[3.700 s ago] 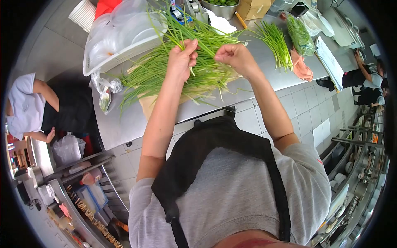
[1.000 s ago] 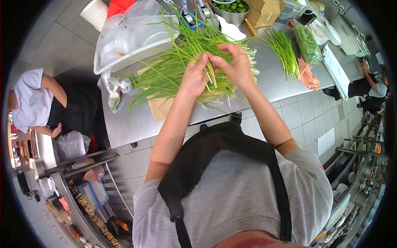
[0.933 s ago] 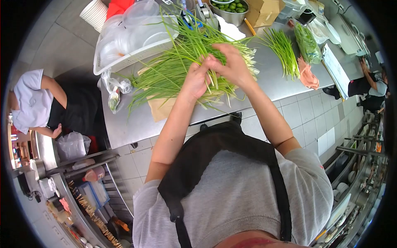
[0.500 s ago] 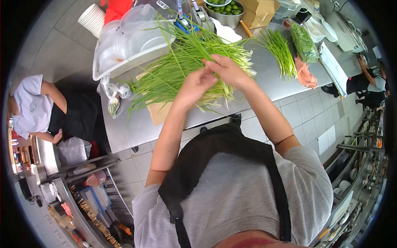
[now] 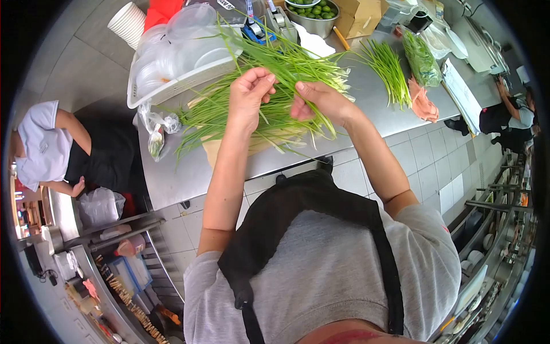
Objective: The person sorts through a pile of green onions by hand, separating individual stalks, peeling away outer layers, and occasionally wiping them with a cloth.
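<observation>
A large loose pile of green onions (image 5: 220,109), long thin leaves with pale ends mostly to the right, lies across the metal table. Over its right part, my right hand (image 5: 322,102) is closed on a few green onion stalks, whose leaves run up and left and whose lower ends point down right. My left hand (image 5: 251,96) is above the middle of the pile, apart from the right hand. Its fingers are curled with thumb and fingertip pinched; whatever is between them is too small to make out. Brown paper (image 5: 213,150) shows under the pile.
A white basket (image 5: 172,92) of clear plastic lids stands left of the pile. Farther right lie a neat green onion bundle (image 5: 389,71), a bagged leafy vegetable (image 5: 421,57), a pink cloth (image 5: 423,102) and a clipboard (image 5: 461,94). A bowl of limes (image 5: 315,20) stands behind. Another person (image 5: 48,143) is at left.
My hands, close together before, have drawn apart. The left moved left and up; the right shifted slightly down and right with the green onion stalks in it.
</observation>
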`<state>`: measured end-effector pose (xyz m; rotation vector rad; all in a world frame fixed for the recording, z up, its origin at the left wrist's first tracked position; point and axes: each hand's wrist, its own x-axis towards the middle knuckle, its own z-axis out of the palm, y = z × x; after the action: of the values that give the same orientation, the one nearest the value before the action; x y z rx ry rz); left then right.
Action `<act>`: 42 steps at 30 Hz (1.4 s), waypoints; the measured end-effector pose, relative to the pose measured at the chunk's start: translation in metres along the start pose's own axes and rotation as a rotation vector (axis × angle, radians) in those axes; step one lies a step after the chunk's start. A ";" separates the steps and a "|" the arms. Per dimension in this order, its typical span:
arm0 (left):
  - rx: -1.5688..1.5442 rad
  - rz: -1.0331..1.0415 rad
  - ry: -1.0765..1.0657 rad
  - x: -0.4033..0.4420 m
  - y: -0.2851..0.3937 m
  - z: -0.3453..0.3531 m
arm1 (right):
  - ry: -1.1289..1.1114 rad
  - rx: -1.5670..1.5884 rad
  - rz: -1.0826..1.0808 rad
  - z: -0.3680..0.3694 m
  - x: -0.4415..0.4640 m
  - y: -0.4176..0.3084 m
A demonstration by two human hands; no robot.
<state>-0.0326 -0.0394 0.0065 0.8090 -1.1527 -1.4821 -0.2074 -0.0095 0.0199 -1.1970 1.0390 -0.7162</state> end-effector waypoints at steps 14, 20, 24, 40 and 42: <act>-0.124 -0.094 0.051 -0.007 0.002 0.000 | 0.108 -0.082 -0.118 0.009 -0.004 -0.006; 0.876 0.372 0.158 -0.010 -0.002 0.005 | 0.203 -0.209 -0.133 0.003 0.000 0.003; 1.328 0.709 0.381 -0.002 0.005 -0.001 | 0.263 -0.231 -0.098 -0.006 -0.006 0.005; 1.326 0.950 -0.538 0.015 0.038 0.030 | -0.005 -0.301 -0.081 -0.073 -0.080 -0.006; 1.353 0.917 -0.559 0.012 0.031 0.035 | 0.028 -0.280 -0.058 -0.084 -0.090 0.003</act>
<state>-0.0574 -0.0427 0.0473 0.4951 -2.5489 0.0317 -0.3193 0.0387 0.0374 -1.4656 1.1593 -0.6478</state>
